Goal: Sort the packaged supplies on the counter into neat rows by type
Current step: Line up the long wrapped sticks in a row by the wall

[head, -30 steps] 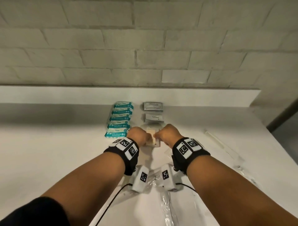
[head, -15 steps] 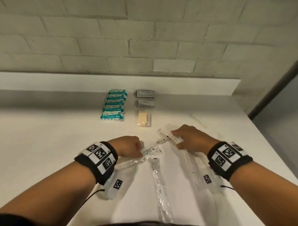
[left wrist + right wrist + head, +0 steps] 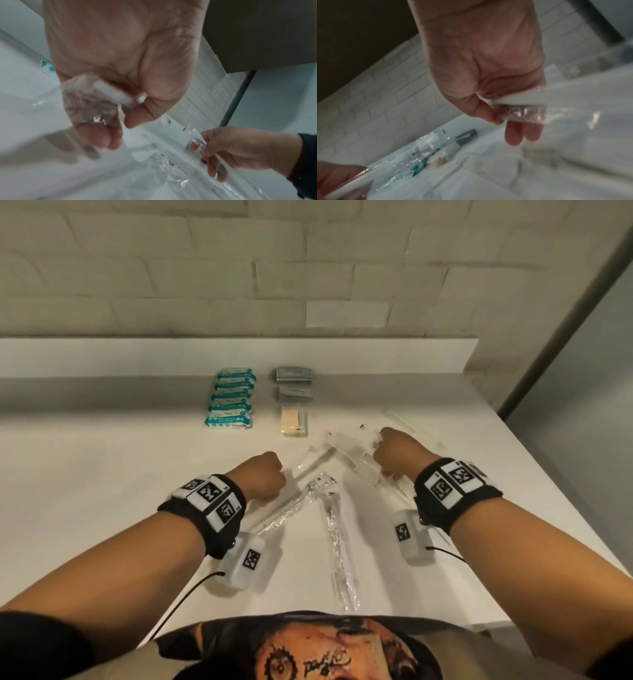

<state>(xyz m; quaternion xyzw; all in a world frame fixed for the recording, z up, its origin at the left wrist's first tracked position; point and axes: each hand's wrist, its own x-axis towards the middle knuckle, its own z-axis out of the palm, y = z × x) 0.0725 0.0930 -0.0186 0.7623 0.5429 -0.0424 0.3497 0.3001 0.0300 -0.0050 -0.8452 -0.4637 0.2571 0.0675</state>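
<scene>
On the white counter (image 3: 102,474), my left hand (image 3: 265,477) grips one end of a long clear-wrapped packet (image 3: 308,465) with a white stick inside (image 3: 113,93). My right hand (image 3: 394,453) pinches another long clear packet (image 3: 352,457), whose white contents show between thumb and fingers (image 3: 513,100). Both hands hover just above the counter. Behind them lie a row of several teal-and-white packets (image 3: 233,398), two grey packets (image 3: 293,383), and a clear pack with a beige item (image 3: 294,421).
More long clear packets lie loose on the counter: one points toward me (image 3: 342,559), one slants under my left wrist (image 3: 287,515), one lies at the far right (image 3: 414,426). The counter's right edge (image 3: 548,491) is close. A tiled wall (image 3: 308,268) backs the counter.
Both hands left the beige pack in the middle column and drew back toward me. Each has taken hold of a long clear packet, and the right hand has moved further right.
</scene>
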